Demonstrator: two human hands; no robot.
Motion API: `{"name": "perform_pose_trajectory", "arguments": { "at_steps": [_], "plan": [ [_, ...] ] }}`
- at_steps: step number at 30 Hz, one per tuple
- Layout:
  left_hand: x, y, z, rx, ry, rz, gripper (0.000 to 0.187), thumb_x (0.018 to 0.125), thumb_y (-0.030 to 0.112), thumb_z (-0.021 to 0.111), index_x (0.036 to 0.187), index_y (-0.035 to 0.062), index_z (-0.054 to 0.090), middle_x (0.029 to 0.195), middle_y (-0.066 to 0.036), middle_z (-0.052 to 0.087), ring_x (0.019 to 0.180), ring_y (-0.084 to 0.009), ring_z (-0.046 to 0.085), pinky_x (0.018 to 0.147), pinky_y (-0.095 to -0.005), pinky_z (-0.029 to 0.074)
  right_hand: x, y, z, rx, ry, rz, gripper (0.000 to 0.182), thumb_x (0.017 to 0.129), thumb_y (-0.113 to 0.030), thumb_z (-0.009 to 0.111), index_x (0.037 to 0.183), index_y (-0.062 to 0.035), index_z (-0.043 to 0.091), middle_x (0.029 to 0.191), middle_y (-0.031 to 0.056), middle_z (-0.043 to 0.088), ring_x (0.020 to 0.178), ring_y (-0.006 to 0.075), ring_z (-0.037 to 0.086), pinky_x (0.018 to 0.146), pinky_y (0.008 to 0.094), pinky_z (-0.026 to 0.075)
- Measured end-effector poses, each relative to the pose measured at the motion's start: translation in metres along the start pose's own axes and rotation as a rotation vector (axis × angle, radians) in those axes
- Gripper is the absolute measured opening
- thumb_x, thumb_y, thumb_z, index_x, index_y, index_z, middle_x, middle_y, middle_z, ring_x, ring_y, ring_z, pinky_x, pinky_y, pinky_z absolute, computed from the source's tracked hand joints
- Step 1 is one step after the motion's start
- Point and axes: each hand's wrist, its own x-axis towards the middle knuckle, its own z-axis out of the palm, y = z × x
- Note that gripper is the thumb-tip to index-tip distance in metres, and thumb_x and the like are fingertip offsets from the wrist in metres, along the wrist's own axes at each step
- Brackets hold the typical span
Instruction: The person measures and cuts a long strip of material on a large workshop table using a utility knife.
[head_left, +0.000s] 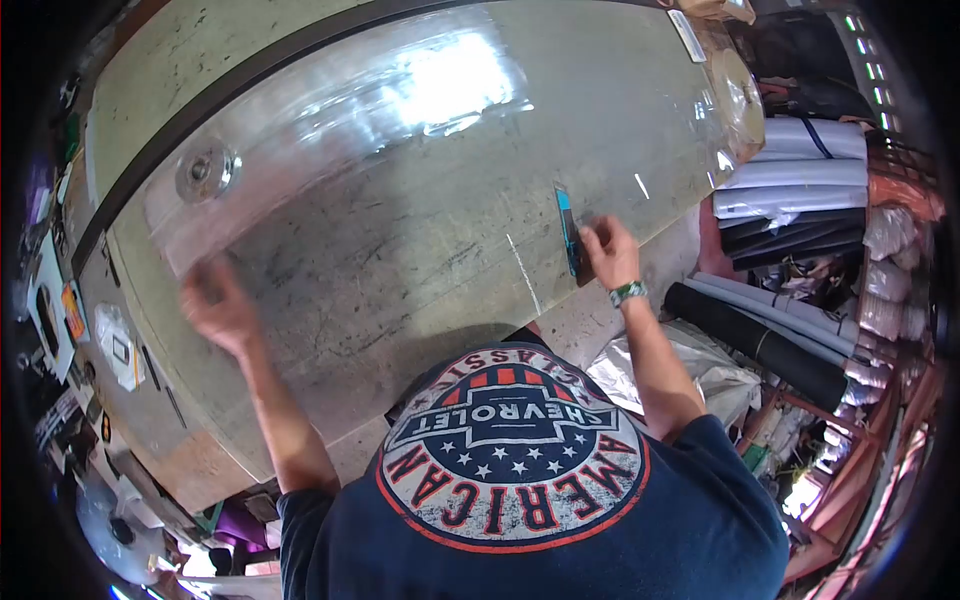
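A sheet of clear plastic lies along the far side of the worktable, blurred at its left end and glaring under reflected light. My left hand is at its near left corner, fingers curled and smeared by motion, apparently gripping the edge. A round, clear roll that looks like tape rests on the sheet. Toward the table's near right edge lies a teal and black utility knife, its blade end pointing away from me. Just right of it is my right hand, fingers curled together; what they hold, if anything, is hidden.
A dark metal bar runs along the back of the worktable. Rolls of white sheeting and a black roll are stacked at right. Small tools and a plastic packet lie along the left edge.
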Motion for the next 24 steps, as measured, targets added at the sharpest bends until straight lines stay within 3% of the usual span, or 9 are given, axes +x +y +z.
{"name": "perform_pose_trajectory", "arguments": {
  "at_steps": [2,4,5,8,11,16,17,20,24],
  "plan": [
    [-0.046,0.094,-0.005,-0.197,-0.397,-0.043,0.026,0.09,0.019,0.08,0.112,0.0053,0.075,0.11,-0.013,0.073,0.105,-0.0296,0.068,0.095,-0.0407,0.053,-0.019,0.013,0.015,-0.04,-0.037,-0.048,0.033,0.091,-0.027,0.078,0.105,-0.0003,0.067,0.092,0.0203,0.07,0.083,0.0383,0.068,0.074,0.0457,0.054],
    [-0.102,0.155,0.009,-0.338,-0.67,0.144,0.03,0.089,0.019,0.079,0.114,0.0052,0.073,0.114,-0.014,0.072,0.107,-0.0298,0.068,0.095,-0.0409,0.053,-0.027,0.008,0.026,-0.067,0.014,-0.123,0.035,0.089,-0.027,0.079,0.108,-0.0002,0.066,0.095,0.0206,0.069,0.087,0.0399,0.068,0.077,0.0482,0.054],
    [-0.125,0.184,0.016,-0.406,-0.714,0.365,0.036,0.086,0.021,0.082,0.117,0.0054,0.072,0.115,-0.015,0.071,0.113,-0.0338,0.064,0.099,-0.044,0.051,-0.03,0.006,0.031,-0.08,0.042,-0.159,0.036,0.089,-0.026,0.08,0.109,-0.0001,0.065,0.096,0.0208,0.069,0.089,0.0407,0.067,0.078,0.0494,0.053],
    [-0.201,0.248,0.051,-0.34,-0.794,0.543,0.051,0.086,0.036,0.081,0.126,0.0066,0.069,0.129,-0.013,0.063,0.124,-0.0319,0.054,0.102,-0.0466,0.044,-0.029,0.01,0.039,-0.008,0.016,-0.11,0.037,0.088,-0.024,0.081,0.11,0.0007,0.064,0.1,0.0214,0.069,0.093,0.0415,0.067,0.08,0.0503,0.053],
    [-0.234,0.281,0.079,-0.166,-0.776,0.619,0.054,0.086,0.041,0.079,0.128,0.0085,0.068,0.128,-0.011,0.06,0.123,-0.0314,0.052,0.1,-0.0466,0.042,-0.026,0.01,0.035,0.016,-0.02,-0.094,0.033,0.086,-0.02,0.081,0.106,0.0021,0.065,0.096,0.0234,0.069,0.092,0.043,0.067,0.08,0.0513,0.053],
    [-0.235,0.29,0.092,-0.175,-0.725,0.531,0.038,0.083,0.031,0.081,0.116,0.0132,0.074,0.114,-0.01,0.062,0.112,-0.0331,0.055,0.094,-0.0472,0.045,-0.01,0.013,0.026,-0.018,-0.163,-0.076,0.032,0.087,-0.026,0.08,0.097,0.0007,0.066,0.095,0.0246,0.07,0.089,0.0476,0.069,0.076,0.0543,0.055],
    [-0.234,0.291,0.093,-0.197,-0.718,0.508,0.035,0.082,0.029,0.082,0.113,0.013,0.074,0.112,-0.009,0.062,0.11,-0.0334,0.055,0.093,-0.0469,0.045,-0.007,0.014,0.022,-0.087,-0.225,-0.079,0.039,0.09,-0.037,0.076,0.097,0.0003,0.066,0.096,0.0255,0.071,0.088,0.0479,0.07,0.074,0.0553,0.056],
    [-0.234,0.297,0.093,-0.21,-0.686,0.448,0.024,0.08,0.021,0.083,0.101,0.0114,0.075,0.105,-0.01,0.064,0.106,-0.0341,0.057,0.091,-0.0464,0.046,0.0,0.014,0.015,-0.079,-0.065,-0.21,0.044,0.094,-0.043,0.071,0.099,0.0002,0.066,0.095,0.0251,0.071,0.088,0.0465,0.071,0.074,0.0556,0.056],
    [-0.232,0.306,0.087,-0.143,-0.733,0.429,0.015,0.079,0.013,0.079,0.09,0.0078,0.071,0.099,-0.013,0.064,0.103,-0.0351,0.058,0.09,-0.0476,0.046,0.027,0.007,0.008,-0.169,-0.23,-0.268,0.03,0.094,-0.032,0.068,0.095,-0.0012,0.07,0.094,0.0225,0.072,0.086,0.0416,0.073,0.071,0.0527,0.059]
  ]
}}
